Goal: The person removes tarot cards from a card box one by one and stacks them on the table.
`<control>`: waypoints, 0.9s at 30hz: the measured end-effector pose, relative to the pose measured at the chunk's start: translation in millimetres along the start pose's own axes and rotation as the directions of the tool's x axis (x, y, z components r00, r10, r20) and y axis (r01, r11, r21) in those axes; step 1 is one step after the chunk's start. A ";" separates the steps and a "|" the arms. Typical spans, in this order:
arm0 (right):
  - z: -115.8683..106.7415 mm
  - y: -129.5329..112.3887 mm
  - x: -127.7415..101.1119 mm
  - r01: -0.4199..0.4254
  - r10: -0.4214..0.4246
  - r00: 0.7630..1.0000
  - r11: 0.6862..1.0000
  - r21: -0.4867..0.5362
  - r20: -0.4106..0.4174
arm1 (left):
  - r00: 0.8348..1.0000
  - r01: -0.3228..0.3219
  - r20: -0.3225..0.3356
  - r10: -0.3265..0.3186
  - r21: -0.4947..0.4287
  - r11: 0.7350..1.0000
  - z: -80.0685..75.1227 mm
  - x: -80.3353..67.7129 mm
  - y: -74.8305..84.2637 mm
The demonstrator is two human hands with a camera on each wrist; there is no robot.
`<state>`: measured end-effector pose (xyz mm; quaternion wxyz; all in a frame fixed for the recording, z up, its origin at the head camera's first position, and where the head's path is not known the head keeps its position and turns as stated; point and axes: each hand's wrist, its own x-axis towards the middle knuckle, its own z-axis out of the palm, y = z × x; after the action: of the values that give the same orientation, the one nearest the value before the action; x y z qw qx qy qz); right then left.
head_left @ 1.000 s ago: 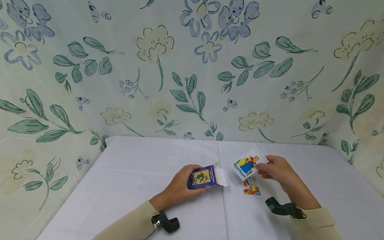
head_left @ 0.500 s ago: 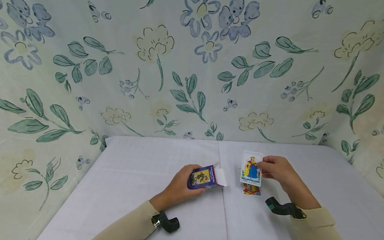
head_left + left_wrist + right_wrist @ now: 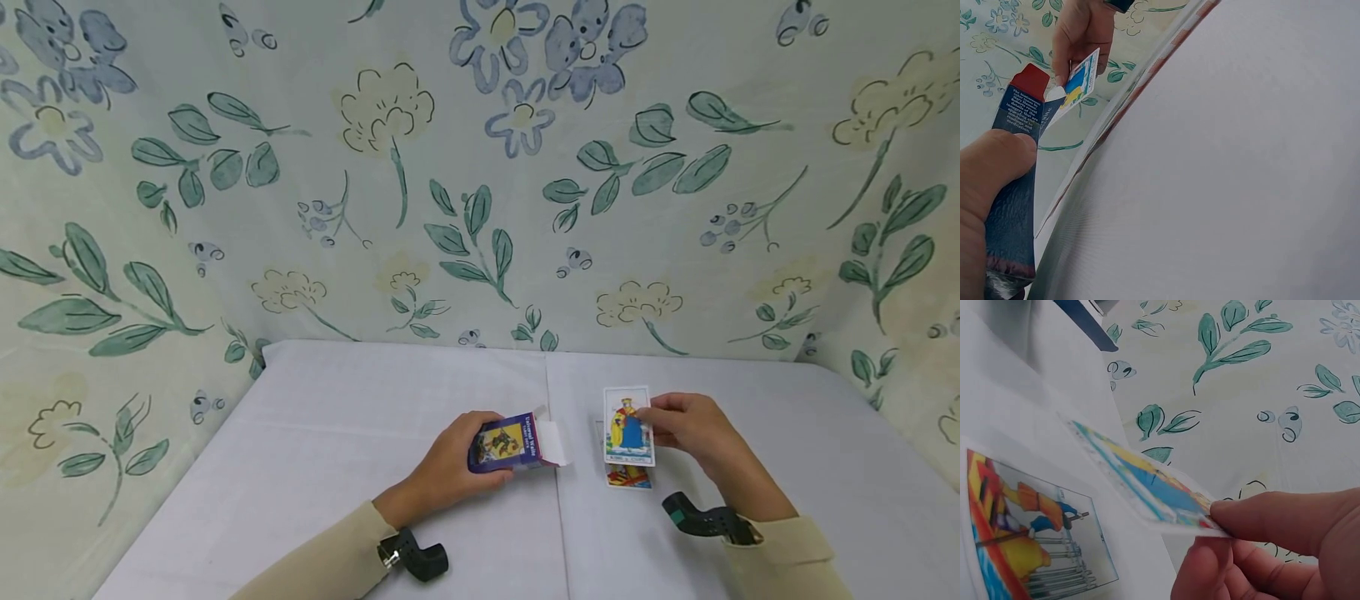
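Observation:
My left hand (image 3: 453, 460) grips a dark blue tarot card box (image 3: 504, 443), its white end flap (image 3: 553, 443) open toward the right. In the left wrist view the thumb presses along the side of the box (image 3: 1013, 200). My right hand (image 3: 693, 429) pinches a tarot card (image 3: 628, 427) by its right edge, between thumb and fingers. That card shows a figure in yellow and blue, picture side up. Below it a second card (image 3: 628, 477) lies on the table, partly covered in the head view. The right wrist view shows this lower card (image 3: 1041, 531) apart from the held one.
A white cloth with a centre crease covers the table (image 3: 360, 417). Behind it and at both sides hangs a floral-patterned fabric (image 3: 480, 208). Each wrist wears a black camera mount, one on the left (image 3: 423, 558) and one on the right (image 3: 697, 517).
The card in my right hand has turned from slanted to nearly upright in view and come lower, over the card on the table. My left hand and the box have stayed in place.

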<state>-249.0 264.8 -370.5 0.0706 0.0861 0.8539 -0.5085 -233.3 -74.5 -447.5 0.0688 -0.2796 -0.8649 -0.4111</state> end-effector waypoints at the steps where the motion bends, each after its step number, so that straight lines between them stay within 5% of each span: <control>1: -0.1 0.6 0.1 0.001 -0.001 1.000 1.000 0.004 0.001 | 1.000 0.001 0.000 -0.001 -0.001 1.000 0.0 -0.1 0.1; 27: -3.4 18.5 12.9 -0.073 0.075 0.997 0.996 -0.048 0.036 | 1.000 0.006 0.002 -0.006 -0.002 1.000 0.5 0.2 0.4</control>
<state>-257.7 277.5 -387.5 0.1076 0.1063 0.8603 -0.4869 -233.2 -73.9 -447.5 0.0664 -0.2775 -0.8653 -0.4121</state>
